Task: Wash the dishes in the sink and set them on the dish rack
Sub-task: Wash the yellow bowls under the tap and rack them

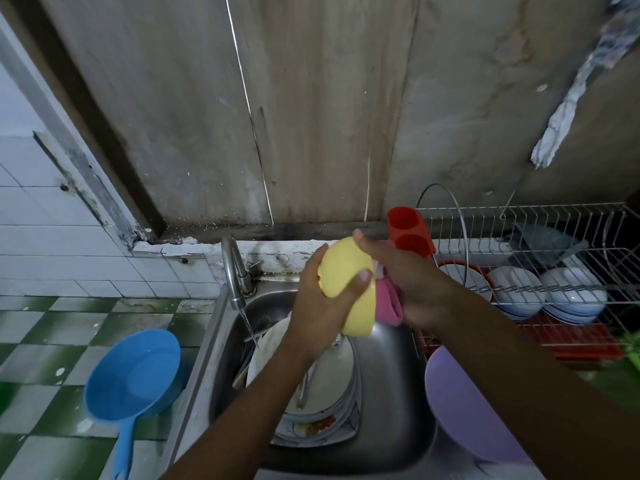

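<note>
Over the steel sink (pixel 391 386) my left hand (pixel 320 306) grips a yellow cup (pixel 346 275), tilted with its mouth down and to the right. My right hand (pixel 412 282) holds a pink cloth (pixel 389 301) against the cup's side, fingers reaching over its base. In the sink lies a stack of dirty plates (pixel 318 393) with cutlery (pixel 258 332) at its far left. A thin stream of water runs from the tap (pixel 235 271) onto the plates. The wire dish rack (pixel 540 258) stands to the right of the sink.
The rack holds stacked white bowls (pixel 547 292), a red cutlery holder (pixel 408 232) and a dark item at the back. A lilac basin (pixel 464 403) sits right of the sink. A blue dipper (pixel 133 375) lies on the green-and-white tiles at the left.
</note>
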`<move>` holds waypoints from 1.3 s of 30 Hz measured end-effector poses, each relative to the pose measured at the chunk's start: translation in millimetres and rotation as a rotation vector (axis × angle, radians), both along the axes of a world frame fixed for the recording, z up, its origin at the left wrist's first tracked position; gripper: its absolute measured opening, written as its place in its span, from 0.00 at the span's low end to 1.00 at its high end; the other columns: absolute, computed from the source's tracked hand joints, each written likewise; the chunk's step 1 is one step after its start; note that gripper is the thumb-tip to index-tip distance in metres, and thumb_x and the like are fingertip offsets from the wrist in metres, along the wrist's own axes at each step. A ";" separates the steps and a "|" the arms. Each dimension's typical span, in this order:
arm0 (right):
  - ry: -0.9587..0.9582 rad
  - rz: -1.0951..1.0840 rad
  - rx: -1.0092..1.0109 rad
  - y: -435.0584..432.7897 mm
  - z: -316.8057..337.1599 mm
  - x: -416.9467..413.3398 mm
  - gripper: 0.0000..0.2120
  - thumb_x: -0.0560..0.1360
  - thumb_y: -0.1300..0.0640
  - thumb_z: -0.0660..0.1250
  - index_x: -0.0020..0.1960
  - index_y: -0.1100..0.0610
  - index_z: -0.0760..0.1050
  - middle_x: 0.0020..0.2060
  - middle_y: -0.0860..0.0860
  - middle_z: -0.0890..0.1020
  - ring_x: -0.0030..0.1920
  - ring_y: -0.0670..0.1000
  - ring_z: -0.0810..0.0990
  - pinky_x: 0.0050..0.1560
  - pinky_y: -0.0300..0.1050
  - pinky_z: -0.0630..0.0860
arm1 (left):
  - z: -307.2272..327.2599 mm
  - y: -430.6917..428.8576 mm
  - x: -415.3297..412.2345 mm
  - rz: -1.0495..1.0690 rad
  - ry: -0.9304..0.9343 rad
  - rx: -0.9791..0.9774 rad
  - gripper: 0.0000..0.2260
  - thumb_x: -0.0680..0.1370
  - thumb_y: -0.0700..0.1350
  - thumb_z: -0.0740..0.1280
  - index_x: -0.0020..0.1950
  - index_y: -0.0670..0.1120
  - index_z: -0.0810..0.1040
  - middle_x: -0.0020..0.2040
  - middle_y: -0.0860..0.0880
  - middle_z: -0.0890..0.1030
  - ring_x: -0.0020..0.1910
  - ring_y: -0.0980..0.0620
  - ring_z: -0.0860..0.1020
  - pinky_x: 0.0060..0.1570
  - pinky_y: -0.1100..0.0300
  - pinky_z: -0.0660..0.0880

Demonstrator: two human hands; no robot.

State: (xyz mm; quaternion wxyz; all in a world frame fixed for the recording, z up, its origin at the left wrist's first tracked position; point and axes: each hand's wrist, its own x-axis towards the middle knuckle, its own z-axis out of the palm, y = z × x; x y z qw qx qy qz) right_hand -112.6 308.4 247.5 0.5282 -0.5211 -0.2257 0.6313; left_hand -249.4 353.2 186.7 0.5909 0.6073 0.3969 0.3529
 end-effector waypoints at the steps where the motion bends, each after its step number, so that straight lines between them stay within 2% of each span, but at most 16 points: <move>1: 0.019 -0.005 0.009 1.7 1.3 3.0 0.19 0.78 0.49 0.70 0.61 0.62 0.78 0.53 0.60 0.86 0.53 0.60 0.85 0.53 0.57 0.82 | -7.4 -3.2 -2.5 -0.036 0.004 0.068 0.41 0.68 0.67 0.77 0.76 0.62 0.64 0.70 0.57 0.73 0.64 0.58 0.77 0.58 0.54 0.80; 4: -0.075 -0.012 0.038 0.9 -7.2 2.2 0.16 0.78 0.57 0.70 0.64 0.61 0.77 0.55 0.61 0.85 0.56 0.61 0.84 0.55 0.59 0.82 | -10.1 -1.1 -12.4 -0.129 0.006 0.096 0.43 0.68 0.64 0.78 0.78 0.65 0.60 0.74 0.57 0.69 0.66 0.58 0.75 0.58 0.55 0.80; 7: -0.225 -0.019 0.171 -0.6 -19.7 1.9 0.18 0.80 0.55 0.69 0.68 0.59 0.75 0.60 0.59 0.83 0.60 0.60 0.83 0.63 0.63 0.78 | 11.2 11.7 -20.5 -0.146 -0.048 -0.242 0.44 0.68 0.68 0.73 0.80 0.63 0.58 0.73 0.49 0.73 0.59 0.46 0.82 0.49 0.50 0.83; 10: -0.568 0.182 0.242 -8.7 -25.4 -5.5 0.25 0.77 0.43 0.69 0.71 0.50 0.72 0.61 0.49 0.82 0.60 0.49 0.82 0.61 0.50 0.80 | 30.5 31.3 -22.3 -0.232 -0.174 -0.681 0.41 0.70 0.77 0.62 0.71 0.49 0.75 0.65 0.38 0.80 0.58 0.33 0.82 0.56 0.32 0.78; 12: -0.639 0.220 0.245 -13.0 -28.8 -18.6 0.16 0.80 0.45 0.67 0.67 0.47 0.75 0.58 0.47 0.83 0.53 0.45 0.83 0.47 0.35 0.80 | 35.5 34.0 -17.7 -0.267 -0.104 -0.711 0.41 0.72 0.77 0.58 0.66 0.45 0.80 0.61 0.38 0.83 0.59 0.36 0.82 0.59 0.32 0.77; 13: -0.562 0.179 0.249 -12.9 -25.7 -23.0 0.13 0.81 0.48 0.67 0.65 0.48 0.76 0.56 0.48 0.84 0.52 0.46 0.84 0.44 0.35 0.80 | 34.2 30.5 -12.3 -0.238 -0.068 -0.667 0.39 0.72 0.77 0.59 0.65 0.46 0.80 0.60 0.40 0.84 0.59 0.38 0.83 0.59 0.34 0.78; 16: -0.186 0.000 0.160 -0.2 -5.7 -22.2 0.15 0.80 0.48 0.67 0.59 0.58 0.80 0.55 0.57 0.86 0.56 0.57 0.85 0.58 0.57 0.81 | 26.0 11.0 1.1 -0.069 -0.051 -0.448 0.30 0.72 0.72 0.67 0.68 0.56 0.75 0.59 0.47 0.84 0.55 0.42 0.85 0.48 0.34 0.81; 19: -0.122 -0.044 0.051 9.1 -0.1 -14.6 0.22 0.77 0.42 0.69 0.61 0.59 0.78 0.54 0.58 0.86 0.56 0.59 0.85 0.62 0.61 0.78 | 29.7 5.8 5.8 0.027 -0.024 -0.365 0.28 0.73 0.69 0.70 0.68 0.60 0.71 0.59 0.50 0.82 0.52 0.46 0.84 0.43 0.35 0.83; 22: -0.056 0.002 -0.010 5.6 -1.5 -14.1 0.29 0.77 0.39 0.69 0.68 0.59 0.74 0.58 0.60 0.84 0.58 0.60 0.84 0.63 0.64 0.77 | 28.6 13.6 2.0 0.052 0.035 -0.173 0.40 0.64 0.74 0.72 0.72 0.61 0.68 0.64 0.52 0.79 0.56 0.49 0.82 0.52 0.39 0.82; 24: 0.076 0.010 -0.005 5.8 6.9 -3.5 0.24 0.79 0.42 0.67 0.62 0.63 0.78 0.55 0.61 0.85 0.54 0.60 0.85 0.58 0.60 0.81 | 12.7 11.6 -2.6 -0.027 0.099 0.066 0.46 0.60 0.73 0.76 0.75 0.64 0.64 0.71 0.55 0.72 0.65 0.52 0.77 0.61 0.45 0.79; 27: 0.172 0.000 -0.001 7.0 13.9 10.0 0.18 0.79 0.47 0.67 0.55 0.63 0.81 0.49 0.61 0.86 0.48 0.61 0.86 0.49 0.57 0.84 | 0.0 8.1 -12.2 -0.128 0.131 0.344 0.45 0.60 0.67 0.79 0.73 0.69 0.62 0.74 0.60 0.65 0.71 0.59 0.69 0.67 0.54 0.74; 30: 0.227 -0.032 0.015 6.1 1.8 7.3 0.19 0.80 0.51 0.66 0.66 0.63 0.77 0.59 0.63 0.83 0.58 0.64 0.83 0.60 0.64 0.78 | -0.9 17.5 -19.4 -0.116 0.137 0.442 0.49 0.60 0.67 0.80 0.75 0.70 0.57 0.79 0.64 0.58 0.75 0.64 0.62 0.70 0.62 0.67; 33: 0.365 -0.117 0.092 7.4 -4.0 7.4 0.23 0.80 0.50 0.66 0.71 0.60 0.73 0.63 0.62 0.81 0.62 0.66 0.81 0.61 0.68 0.76 | 3.5 7.4 -21.5 0.019 0.019 0.081 0.48 0.64 0.69 0.77 0.79 0.60 0.59 0.74 0.60 0.69 0.68 0.63 0.72 0.65 0.57 0.76; 36: 0.427 -0.217 0.144 9.7 -11.2 12.0 0.21 0.81 0.52 0.65 0.71 0.58 0.73 0.62 0.58 0.83 0.61 0.60 0.82 0.56 0.61 0.81 | 0.5 -1.3 -23.0 0.007 -0.285 -0.682 0.38 0.73 0.73 0.62 0.69 0.44 0.75 0.55 0.42 0.85 0.55 0.45 0.82 0.62 0.41 0.77; 37: 0.418 -0.209 0.135 9.4 -15.6 13.1 0.20 0.81 0.52 0.64 0.71 0.58 0.74 0.62 0.58 0.83 0.61 0.60 0.83 0.56 0.59 0.82 | 0.7 -1.7 -23.3 0.008 -0.370 -0.823 0.35 0.75 0.70 0.63 0.68 0.41 0.76 0.51 0.41 0.85 0.51 0.44 0.83 0.59 0.43 0.79; 39: 0.412 -0.173 0.102 6.9 -23.8 14.0 0.19 0.83 0.51 0.63 0.70 0.58 0.74 0.63 0.58 0.82 0.62 0.60 0.82 0.61 0.58 0.79 | 4.9 3.6 -24.6 0.027 -0.496 -0.830 0.28 0.78 0.60 0.66 0.70 0.40 0.74 0.53 0.43 0.85 0.50 0.46 0.85 0.53 0.50 0.83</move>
